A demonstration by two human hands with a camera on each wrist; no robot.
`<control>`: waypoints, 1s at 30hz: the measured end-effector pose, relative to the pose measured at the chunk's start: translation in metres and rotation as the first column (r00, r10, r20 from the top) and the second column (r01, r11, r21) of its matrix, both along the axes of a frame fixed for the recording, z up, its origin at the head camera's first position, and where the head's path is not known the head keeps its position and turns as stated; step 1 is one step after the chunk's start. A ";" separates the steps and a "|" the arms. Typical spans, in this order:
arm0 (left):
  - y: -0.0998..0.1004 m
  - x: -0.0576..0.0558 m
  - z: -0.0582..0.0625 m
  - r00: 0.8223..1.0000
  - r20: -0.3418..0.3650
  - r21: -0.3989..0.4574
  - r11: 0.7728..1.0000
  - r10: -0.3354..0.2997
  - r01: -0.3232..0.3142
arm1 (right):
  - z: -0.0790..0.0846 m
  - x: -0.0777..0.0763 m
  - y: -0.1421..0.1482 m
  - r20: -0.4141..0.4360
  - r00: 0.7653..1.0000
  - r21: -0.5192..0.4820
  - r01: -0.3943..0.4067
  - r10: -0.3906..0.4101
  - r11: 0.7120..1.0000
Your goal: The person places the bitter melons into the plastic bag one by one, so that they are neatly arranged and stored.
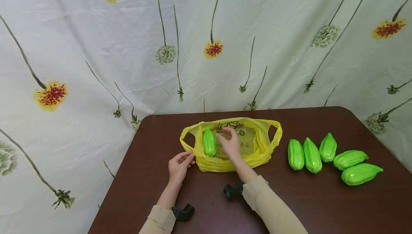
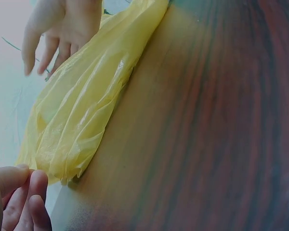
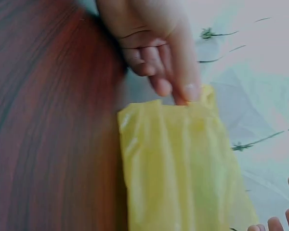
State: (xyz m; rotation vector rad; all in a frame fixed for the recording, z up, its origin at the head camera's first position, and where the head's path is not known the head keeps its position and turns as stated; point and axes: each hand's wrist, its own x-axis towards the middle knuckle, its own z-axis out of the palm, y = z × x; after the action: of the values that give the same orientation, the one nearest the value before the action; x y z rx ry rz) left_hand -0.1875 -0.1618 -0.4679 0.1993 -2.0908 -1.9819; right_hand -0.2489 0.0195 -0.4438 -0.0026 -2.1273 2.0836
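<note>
One green fruit [image 1: 209,143] — likely slippery, best gripped mid-body — is seen inside the bag [image 1: 217,164], whose rim is pinched by the left hand [image 1: 178,169]; over it, the right hand [image 1: 230,143] is held loose, empty.

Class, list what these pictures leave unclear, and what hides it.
Head view: the lettering inside the yellow bag, partly covered by the right hand.
Left wrist view: the bag's floor, hidden by its wrinkled plastic.
Right wrist view: most of the right hand, cut off at the lower right.
</note>
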 end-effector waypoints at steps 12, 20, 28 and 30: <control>0.001 0.000 0.000 1.000 0.008 -0.010 1.000 0.011 -0.011 | 0.022 0.018 0.038 -0.048 0.998 -0.017 0.033 -0.033 0.999; 0.001 -0.001 0.000 1.000 0.011 -0.008 1.000 0.003 -0.003 | 0.034 0.030 0.062 -0.066 0.995 -0.008 0.076 -0.076 0.997; 0.002 0.001 0.003 1.000 0.015 -0.013 1.000 0.005 -0.005 | 0.042 0.040 0.084 -0.131 0.978 -0.021 0.158 -0.160 0.987; 0.002 0.001 0.002 1.000 0.020 -0.014 1.000 0.006 -0.006 | 0.043 0.041 0.090 -0.139 0.973 -0.020 0.182 -0.184 0.983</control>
State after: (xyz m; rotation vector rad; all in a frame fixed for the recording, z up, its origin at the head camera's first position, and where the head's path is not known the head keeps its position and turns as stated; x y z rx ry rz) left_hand -0.1870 -0.1602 -0.4656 0.2232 -2.1136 -1.9694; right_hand -0.2074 0.1092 -0.4005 -0.0499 -1.9581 1.9275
